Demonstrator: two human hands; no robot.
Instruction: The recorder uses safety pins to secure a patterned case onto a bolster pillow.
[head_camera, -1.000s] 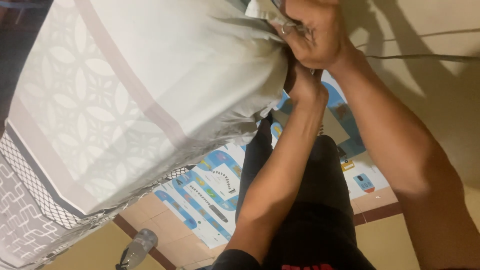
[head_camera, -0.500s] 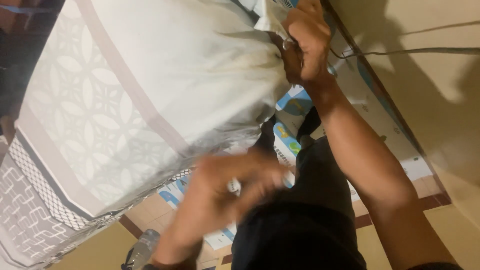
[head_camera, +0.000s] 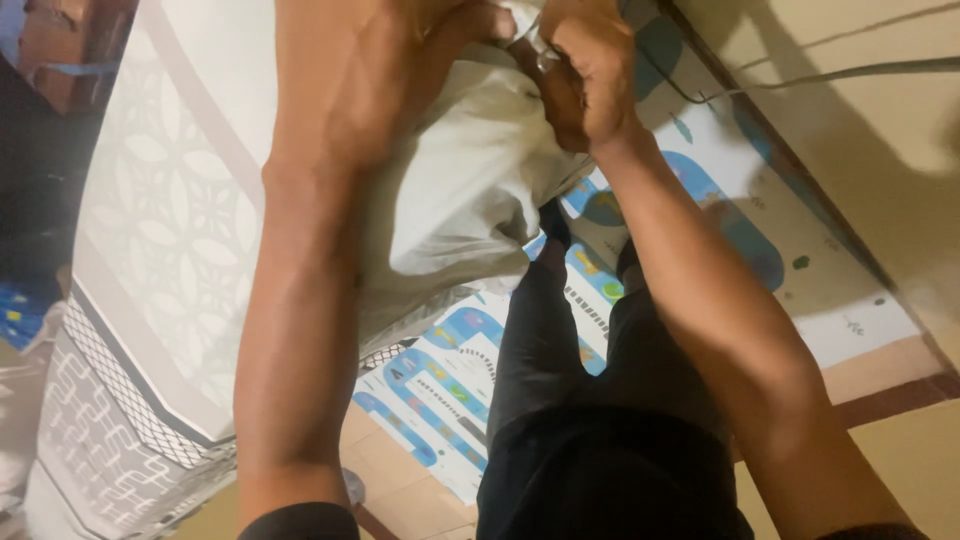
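right hand (head_camera: 585, 75) clenched on bunched open end of white pillowcase (head_camera: 470, 190) | left hand (head_camera: 350, 80) pressed on same cloth, grasp probably closed, fingertips hidden | case hangs above play mat (head_camera: 450, 370), patterned bedsheet (head_camera: 150, 250) alongside | filling mostly inside, mouth not yet closed

We have a single view, worn on the head and tipped steeply down along the body toward the floor (head_camera: 900, 470). It sits very close to both raised forearms, which fill the frame, with the legs and a patterned play mat (head_camera: 440, 385) below.
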